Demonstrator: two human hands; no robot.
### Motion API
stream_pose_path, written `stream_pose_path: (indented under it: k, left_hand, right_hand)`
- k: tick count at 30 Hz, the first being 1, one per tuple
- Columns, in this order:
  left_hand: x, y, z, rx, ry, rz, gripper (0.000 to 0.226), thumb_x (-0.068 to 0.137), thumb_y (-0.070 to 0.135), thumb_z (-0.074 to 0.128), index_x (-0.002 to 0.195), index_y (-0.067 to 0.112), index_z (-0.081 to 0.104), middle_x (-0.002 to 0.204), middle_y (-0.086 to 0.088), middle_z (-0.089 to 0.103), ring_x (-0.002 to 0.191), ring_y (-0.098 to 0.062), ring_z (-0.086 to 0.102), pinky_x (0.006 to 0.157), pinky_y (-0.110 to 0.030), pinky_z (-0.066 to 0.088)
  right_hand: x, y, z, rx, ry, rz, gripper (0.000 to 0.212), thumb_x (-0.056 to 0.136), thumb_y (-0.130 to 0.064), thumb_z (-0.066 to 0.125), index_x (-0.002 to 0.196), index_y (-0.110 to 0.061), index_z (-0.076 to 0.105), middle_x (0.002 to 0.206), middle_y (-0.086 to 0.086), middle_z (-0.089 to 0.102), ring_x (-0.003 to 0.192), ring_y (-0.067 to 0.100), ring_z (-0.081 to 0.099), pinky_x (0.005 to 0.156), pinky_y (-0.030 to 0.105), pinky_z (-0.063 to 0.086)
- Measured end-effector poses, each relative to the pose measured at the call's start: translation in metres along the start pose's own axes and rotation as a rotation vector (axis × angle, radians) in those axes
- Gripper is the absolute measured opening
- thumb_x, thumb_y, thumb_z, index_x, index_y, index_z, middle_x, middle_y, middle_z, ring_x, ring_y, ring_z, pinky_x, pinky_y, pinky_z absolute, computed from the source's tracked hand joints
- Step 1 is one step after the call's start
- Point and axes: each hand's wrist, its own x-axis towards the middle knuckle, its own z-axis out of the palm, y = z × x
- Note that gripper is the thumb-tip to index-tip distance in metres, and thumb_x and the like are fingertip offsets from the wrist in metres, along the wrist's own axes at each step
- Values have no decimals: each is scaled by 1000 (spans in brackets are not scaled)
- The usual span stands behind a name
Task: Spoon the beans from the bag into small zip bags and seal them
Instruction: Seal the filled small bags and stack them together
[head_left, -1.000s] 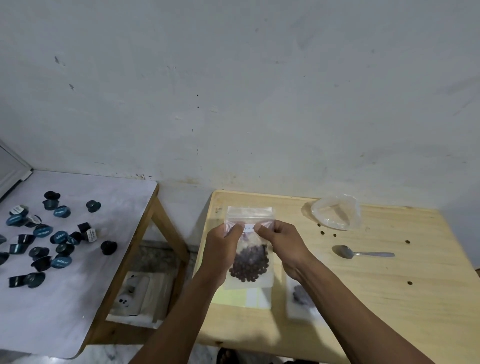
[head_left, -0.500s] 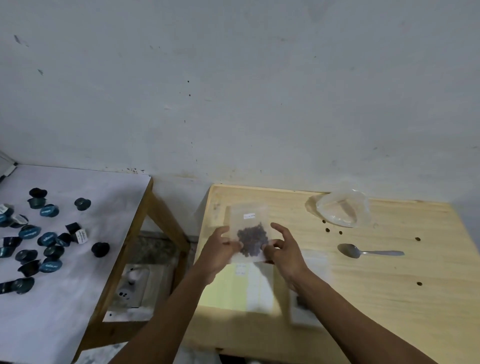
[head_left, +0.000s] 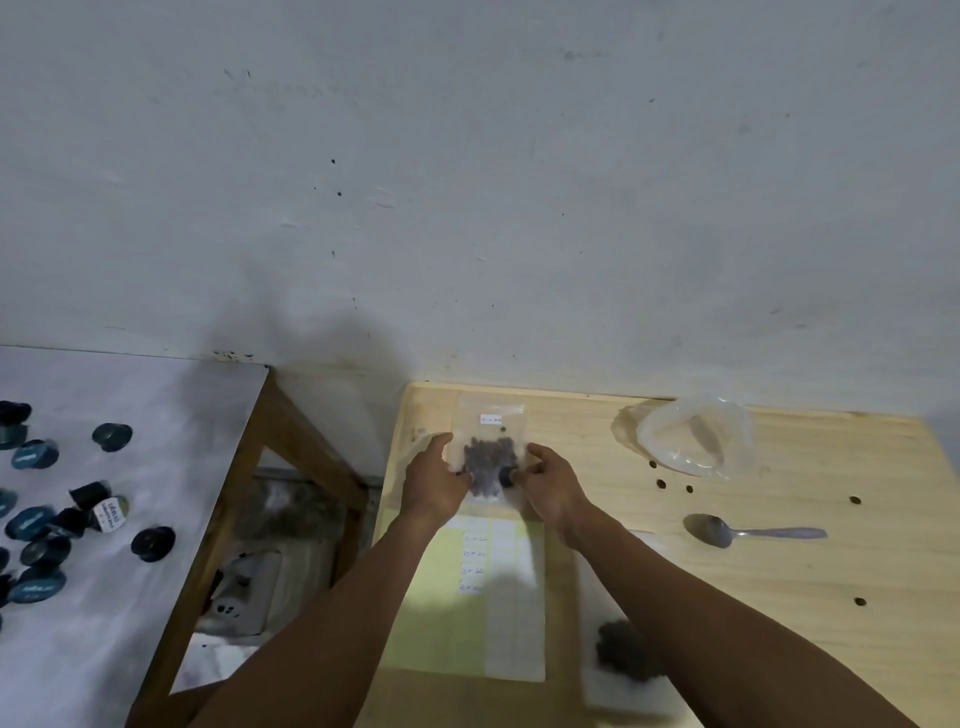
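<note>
While both hands, left hand (head_left: 435, 480) and right hand (head_left: 551, 483), pinch the small clear zip bag of dark beans (head_left: 488, 457), a metal spoon (head_left: 748, 531) and crumpled clear plastic bag (head_left: 693, 436) lie near on the pale wooden table (head_left: 779, 623).

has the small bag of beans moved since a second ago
Yes. The small zip bag, held by both hands, went away from the person toward the wall; the spoon stayed put.

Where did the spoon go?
In the head view, the spoon lies on the wooden table, right of both hands, just below the clear plastic bag.
</note>
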Motion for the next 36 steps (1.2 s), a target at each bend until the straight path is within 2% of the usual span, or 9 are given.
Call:
stream_pose_path:
  k: [3,7,11,15,22,26,31,33,36]
  left_hand:
    - [6,-4,2,96,13,7,64,85,22,72,142,20,44,130,-16,58,114,-31,56,95,-36,47]
    - [-8,1,-2,301,60,6,61,88,37,64,143,25,40,136,-15,43,125,-37,40,100,-41,36]
    - [-56,9,8,24,-53,103,34,92,25,62,124,21,54,112,-6,63,92,-20,61,73,-27,46]
    - [-101,3,47,-29,-274,63,19,92,28,62,111,26,59,97,3,67,79,-22,69,60,-17,46]
    - [-140,8,95,28,-364,54,46,94,29,57,138,18,52,130,0,61,113,-13,59,91,-21,43]
    - [-152,15,101,8,-354,56,53,96,25,56,145,14,43,139,-2,53,123,-16,54,100,-24,41]
    - [-163,14,101,-133,-237,33,36,96,20,55,131,25,51,116,5,59,93,-1,57,64,-7,41]
    - [-165,15,97,-209,-183,17,26,96,19,55,121,26,54,104,4,61,83,0,57,58,-7,41]
    - [-166,15,86,-327,-152,-10,12,98,21,54,110,21,58,98,7,60,76,-1,56,54,-8,42]
  right_hand:
    - [2,3,-2,-17,-6,5,59,94,-10,60,148,-13,36,117,11,60,82,19,61,65,30,57]
    - [-16,6,-23,-96,42,-107,53,92,-13,61,143,-16,45,123,7,56,101,21,60,77,28,52]
    - [-56,23,-70,-277,212,-241,41,91,-12,61,132,-16,55,114,5,58,88,14,59,77,22,46]
    - [-92,60,-109,-408,271,-195,40,91,-14,62,130,-15,57,111,7,57,84,13,59,76,24,45]
    - [-117,103,-121,-551,202,-5,50,90,-19,60,137,-6,50,117,15,52,101,28,57,82,26,41]
    - [-126,109,-116,-428,269,-15,42,89,-16,60,129,-2,54,104,9,54,98,30,59,79,31,46]
    - [-132,109,-114,-46,355,1,24,92,-24,64,112,-16,52,91,5,59,76,17,57,65,28,44]
    - [-132,104,-114,40,302,-10,11,94,-22,62,96,-11,58,82,7,60,68,18,53,64,29,44]
    - [-131,93,-106,175,166,-23,19,95,-21,61,79,-12,57,67,10,53,62,23,50,63,38,43]
